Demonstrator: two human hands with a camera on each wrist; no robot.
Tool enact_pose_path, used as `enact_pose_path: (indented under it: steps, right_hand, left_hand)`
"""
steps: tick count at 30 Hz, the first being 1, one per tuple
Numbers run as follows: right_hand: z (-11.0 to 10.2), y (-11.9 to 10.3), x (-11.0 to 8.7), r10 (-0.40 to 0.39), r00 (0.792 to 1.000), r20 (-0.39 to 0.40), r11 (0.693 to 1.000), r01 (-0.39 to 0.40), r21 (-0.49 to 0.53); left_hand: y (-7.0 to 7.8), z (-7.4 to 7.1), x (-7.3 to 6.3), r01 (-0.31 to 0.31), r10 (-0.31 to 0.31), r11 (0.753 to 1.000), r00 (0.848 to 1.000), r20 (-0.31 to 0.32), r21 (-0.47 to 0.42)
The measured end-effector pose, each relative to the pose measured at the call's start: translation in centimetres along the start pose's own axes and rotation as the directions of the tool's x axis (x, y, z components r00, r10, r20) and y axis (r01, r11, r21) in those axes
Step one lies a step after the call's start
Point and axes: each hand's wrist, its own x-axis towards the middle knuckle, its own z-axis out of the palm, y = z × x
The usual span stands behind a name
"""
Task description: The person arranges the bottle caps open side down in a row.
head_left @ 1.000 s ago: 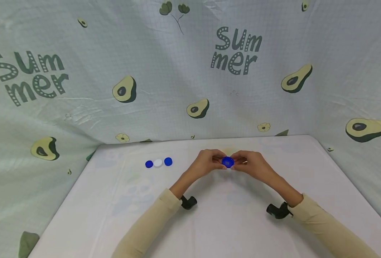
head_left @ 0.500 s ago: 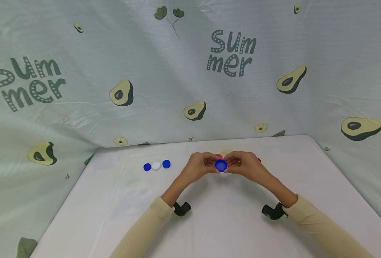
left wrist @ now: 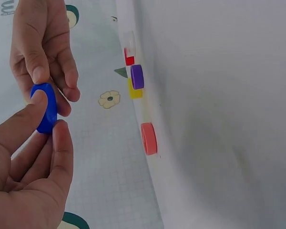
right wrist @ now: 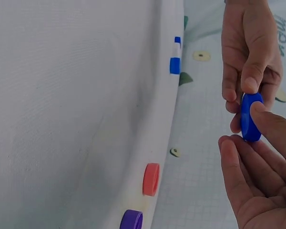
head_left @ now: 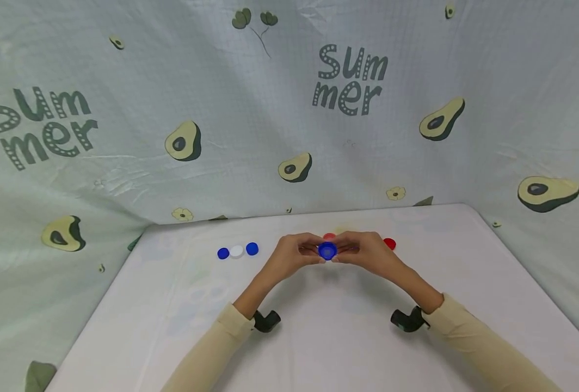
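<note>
A round blue bottle cap (head_left: pixel 327 250) is held up between both hands above the far half of the table. It faces the head camera with its hollow side. My left hand (head_left: pixel 289 255) pinches the cap's left edge, its thumb lying on the cap in the left wrist view. From the other side my right hand (head_left: pixel 368 251) pinches the right edge, with its thumb (right wrist: pixel 260 109) against the cap. Behind the hands stands a coral cap (left wrist: pixel 148 138), partly covered in the head view. A red cap (head_left: pixel 389 243) lies just beyond the right hand.
To the left, a dark blue cap (head_left: pixel 223 253), a white cap (head_left: pixel 236 251) and another blue cap (head_left: pixel 252 249) form a row. A purple cap (left wrist: pixel 137 76) and a yellow cap (left wrist: pixel 135 90) sit past the coral one. Printed cloth (head_left: pixel 250 179) hangs behind the white table (head_left: pixel 319 337).
Both hands have shifted left with the blue cap, which now shows its hollow side more squarely. The coral and red caps have come into sight behind them. The head view has turned slightly.
</note>
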Motion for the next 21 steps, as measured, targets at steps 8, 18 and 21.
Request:
enact_pose_path:
  steps: [8, 18, 21]
  right_hand:
    - [0.8, -0.1, 0.4, 0.025, 0.999, 0.031, 1.000, -0.025, 0.011]
    - [2.0, -0.2, 1.2, -0.039, 0.998, 0.041, 0.998, 0.037, 0.045]
    - [2.3, -0.3, 1.5, -0.042, 0.998, 0.044, 0.998, 0.040, 0.054]
  left_hand:
    - [-0.5, -0.1, -0.7, 0.049, -0.049, 0.998, 0.999, -0.002, -0.027]
    - [-0.7, -1.1, -1.8, 0.058, -0.058, 0.998, 0.998, -0.011, -0.040]
    - [-0.7, -1.4, -2.1, 0.079, -0.080, 0.996, 0.997, -0.014, -0.041]
